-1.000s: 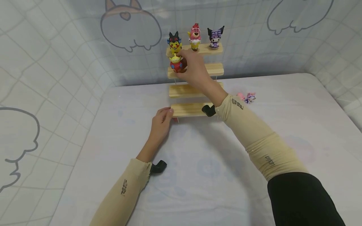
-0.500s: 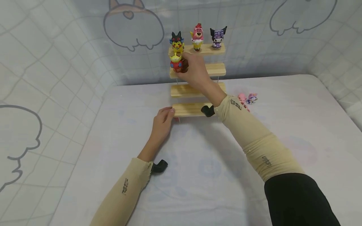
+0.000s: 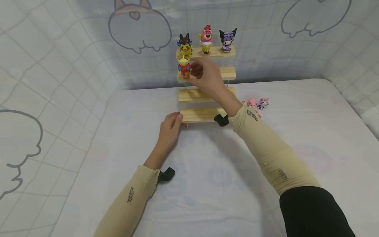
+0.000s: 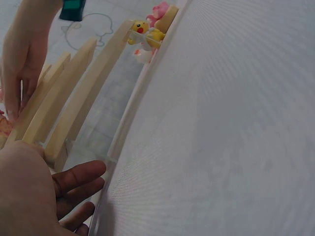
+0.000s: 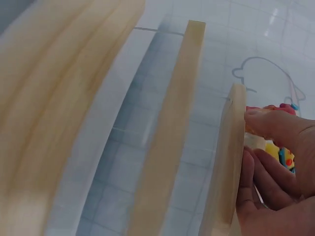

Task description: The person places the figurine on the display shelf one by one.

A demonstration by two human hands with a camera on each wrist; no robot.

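Note:
A stepped wooden shelf [image 3: 204, 115] with several tiers stands against the back wall. On its second tier stands a green alien figure in a red suit [image 3: 184, 67]. My right hand [image 3: 204, 77] is at the figure's right side, thumb and fingertips curled against it. In the right wrist view the figure [image 5: 283, 156] shows behind the thumb, beside a slat [image 5: 172, 123]. My left hand [image 3: 169, 128] lies relaxed on the table, its fingertips touching the left end of the bottom tier. The left wrist view shows that palm [image 4: 29, 189] beside the slats [image 4: 74, 93].
The top tier carries a yellow figure in a black hat [image 3: 185, 45], a pink bear [image 3: 206, 39] and a purple-black figure [image 3: 227, 40]. Two small pink and purple figures [image 3: 257, 103] lie on the white table right of the shelf. Padded walls enclose the back and the sides.
My right hand has slid slightly to the right, so more of the alien figure shows on the second tier. The left hand has stayed at the bottom tier.

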